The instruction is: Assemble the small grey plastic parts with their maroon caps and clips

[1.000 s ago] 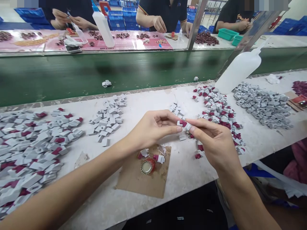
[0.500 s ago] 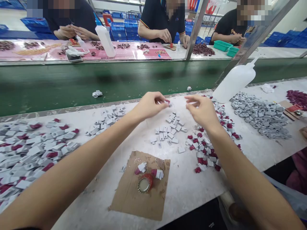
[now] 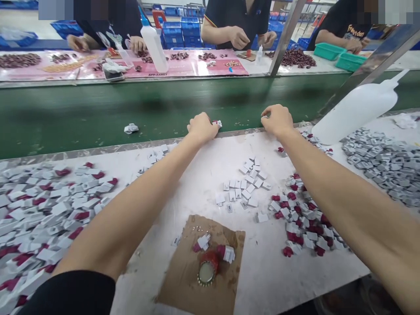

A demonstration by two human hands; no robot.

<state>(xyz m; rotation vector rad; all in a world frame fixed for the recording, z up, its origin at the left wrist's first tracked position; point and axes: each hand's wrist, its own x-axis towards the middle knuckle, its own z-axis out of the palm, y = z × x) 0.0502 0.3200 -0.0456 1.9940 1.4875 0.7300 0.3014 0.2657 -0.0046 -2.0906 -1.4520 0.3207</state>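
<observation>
My left hand [image 3: 203, 127] is at the near edge of the green belt [image 3: 157, 107]. Its fingers are closed on a small grey-and-maroon plastic part [image 3: 218, 124]. To the right, my right hand [image 3: 278, 119] reaches over the same edge with its fingertips pinched around a small pale piece [image 3: 265, 117], mostly hidden by the fingers. Between my forearms lie loose grey plastic blocks [image 3: 246, 183]. A heap of grey-and-maroon parts [image 3: 295, 214] spreads by my right forearm, and a larger one [image 3: 49, 210] by my left.
Nearest me, a cardboard piece [image 3: 183, 280] carries a red bottle-cap-like holder [image 3: 207, 269] and two parts. A white squeeze bottle [image 3: 357, 109] leans by a metal post at right, near a grey heap [image 3: 387, 162]. Several people work across the belt. A pale clump [image 3: 131, 128] lies on it.
Both hands have moved forward from above the table to the belt's edge. My right hand's fingers, apart before, are now pinched together. The view has shifted slightly.
</observation>
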